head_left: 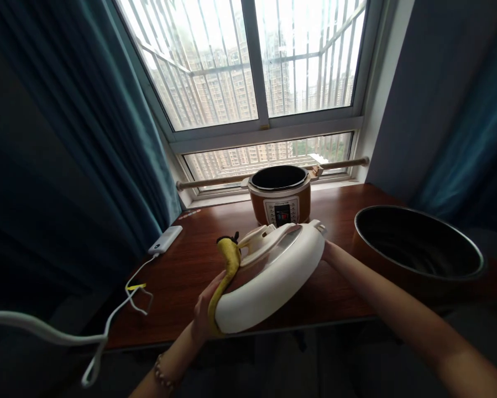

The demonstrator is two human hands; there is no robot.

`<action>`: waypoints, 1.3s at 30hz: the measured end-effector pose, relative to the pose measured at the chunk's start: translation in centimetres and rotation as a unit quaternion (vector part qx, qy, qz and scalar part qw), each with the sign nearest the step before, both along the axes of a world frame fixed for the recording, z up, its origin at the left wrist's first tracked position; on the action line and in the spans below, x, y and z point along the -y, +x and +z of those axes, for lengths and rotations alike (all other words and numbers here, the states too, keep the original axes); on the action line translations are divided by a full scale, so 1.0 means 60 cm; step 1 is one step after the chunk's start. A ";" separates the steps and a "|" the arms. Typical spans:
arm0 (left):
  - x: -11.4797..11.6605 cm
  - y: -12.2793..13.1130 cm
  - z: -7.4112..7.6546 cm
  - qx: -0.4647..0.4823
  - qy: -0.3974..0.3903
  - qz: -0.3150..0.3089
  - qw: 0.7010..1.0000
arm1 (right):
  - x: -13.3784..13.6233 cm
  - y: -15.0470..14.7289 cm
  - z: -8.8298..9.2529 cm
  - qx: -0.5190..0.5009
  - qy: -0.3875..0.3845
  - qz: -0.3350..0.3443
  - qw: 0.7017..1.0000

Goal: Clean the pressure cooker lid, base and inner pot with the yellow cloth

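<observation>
A round white cooker lid point(268, 276) is held tilted above the wooden table point(190, 265), between both my hands. My left hand point(203, 315) grips its near left edge and also presses a yellow cloth point(227, 265) against the rim. My right hand point(327, 250) is at the lid's far right edge, with its fingers hidden behind the lid. The brown electric pressure cooker point(280, 194), open and without its lid, stands behind by the window.
A large dark metal inner pot point(418, 249) sits on the table at the right. A white power bank point(165, 239) lies at the left with a white cable point(107, 326) trailing off the front edge. Teal curtains hang on both sides.
</observation>
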State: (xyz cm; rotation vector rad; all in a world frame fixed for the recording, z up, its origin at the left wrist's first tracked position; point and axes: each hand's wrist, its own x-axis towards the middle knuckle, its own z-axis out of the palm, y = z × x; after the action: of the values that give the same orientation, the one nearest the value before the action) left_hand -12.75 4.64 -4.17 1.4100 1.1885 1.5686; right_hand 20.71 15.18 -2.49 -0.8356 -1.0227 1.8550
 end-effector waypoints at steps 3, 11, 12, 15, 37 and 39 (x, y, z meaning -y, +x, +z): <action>-0.023 -0.014 -0.005 -0.077 0.050 -0.071 0.993 | -0.017 0.008 -0.022 0.010 0.009 0.002 1.000; -0.102 -0.040 -0.002 -0.267 0.260 -0.222 0.901 | -0.020 0.051 -0.051 0.005 0.050 0.016 0.999; -0.109 -0.038 0.003 -0.267 0.260 -0.221 0.901 | -0.021 0.054 -0.052 -0.001 0.052 0.025 0.998; -0.122 -0.028 0.013 -0.235 0.217 -0.193 0.928 | -0.023 0.060 -0.056 -0.024 0.072 0.062 0.995; -0.212 -0.068 -0.060 -0.579 0.422 -0.313 0.623 | -0.091 0.120 -0.171 0.000 0.140 0.157 0.978; -0.208 -0.069 -0.061 -0.603 0.404 -0.304 0.617 | -0.094 0.119 -0.173 0.008 0.143 0.158 0.977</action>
State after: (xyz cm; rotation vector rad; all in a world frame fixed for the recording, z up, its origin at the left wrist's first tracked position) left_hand -16.92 17.10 -7.85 3.2937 0.2877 0.4158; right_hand 27.88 20.82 -12.85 -0.5407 -1.4602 1.8980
